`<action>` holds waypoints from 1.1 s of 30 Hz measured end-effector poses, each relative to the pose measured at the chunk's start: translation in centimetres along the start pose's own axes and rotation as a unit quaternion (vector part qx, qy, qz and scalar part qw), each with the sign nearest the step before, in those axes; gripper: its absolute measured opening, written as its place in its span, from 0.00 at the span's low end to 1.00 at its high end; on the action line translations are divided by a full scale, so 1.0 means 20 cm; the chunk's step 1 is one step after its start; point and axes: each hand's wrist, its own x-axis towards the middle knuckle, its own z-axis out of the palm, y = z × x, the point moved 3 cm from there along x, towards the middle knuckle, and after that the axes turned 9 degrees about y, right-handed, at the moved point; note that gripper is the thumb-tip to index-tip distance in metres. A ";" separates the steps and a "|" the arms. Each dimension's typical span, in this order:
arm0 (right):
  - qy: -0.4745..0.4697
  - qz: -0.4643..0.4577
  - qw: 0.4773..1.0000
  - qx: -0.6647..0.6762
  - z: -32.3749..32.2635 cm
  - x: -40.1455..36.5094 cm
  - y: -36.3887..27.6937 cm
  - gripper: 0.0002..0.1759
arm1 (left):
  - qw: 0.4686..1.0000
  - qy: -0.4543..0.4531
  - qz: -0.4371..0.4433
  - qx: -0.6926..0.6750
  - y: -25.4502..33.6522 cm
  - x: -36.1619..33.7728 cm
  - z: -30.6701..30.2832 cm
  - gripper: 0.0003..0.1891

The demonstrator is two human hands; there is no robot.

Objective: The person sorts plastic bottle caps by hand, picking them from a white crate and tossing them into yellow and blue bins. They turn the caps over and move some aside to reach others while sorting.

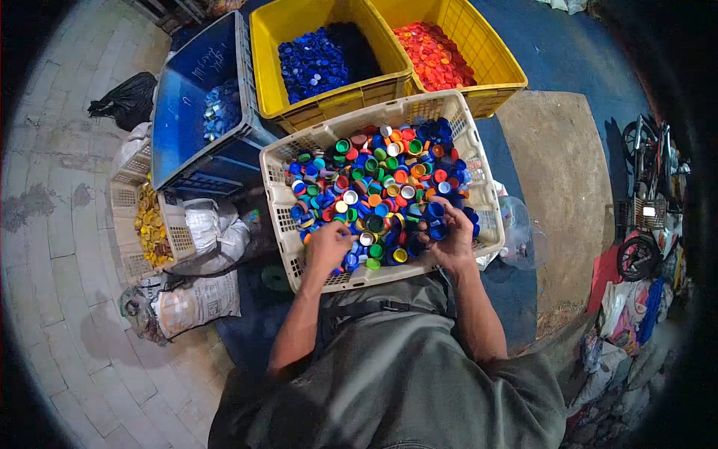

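Observation:
A cream plastic crate (490, 202) full of mixed bottle caps (374, 176) sits in front of my body, tilted slightly. The caps are blue, green, red, orange, white and yellow. Over the near left part of the pile, my left hand (327, 247) is closed, its fingertips bent down by the caps; whatever they hold is hidden. My right hand (455, 238) curls at the near right part of the crate, with blue bottle caps (436, 230) between the thumb and fingers.
Beyond the crate stand a yellow bin (271, 75) of dark blue caps, another yellow bin (493, 45) of red caps, and a blue bin (176, 123) with light blue caps. Left are a basket (126, 198) of yellow caps and white sacks (198, 303). A motorbike (647, 217) is far right.

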 end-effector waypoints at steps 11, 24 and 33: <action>-0.014 -0.008 1.000 -0.022 -0.01 0.03 0.04 0.22 | 0.980 -0.087 0.002 0.179 -0.07 -0.10 0.03 0.21; -0.144 0.018 0.987 0.063 0.08 0.06 0.11 0.41 | 0.799 -0.204 -0.168 -0.540 0.04 -0.04 0.02 0.16; -0.094 0.054 0.993 0.047 0.21 0.17 0.24 0.47 | 0.542 -0.056 -0.266 -0.795 0.18 0.10 0.18 0.12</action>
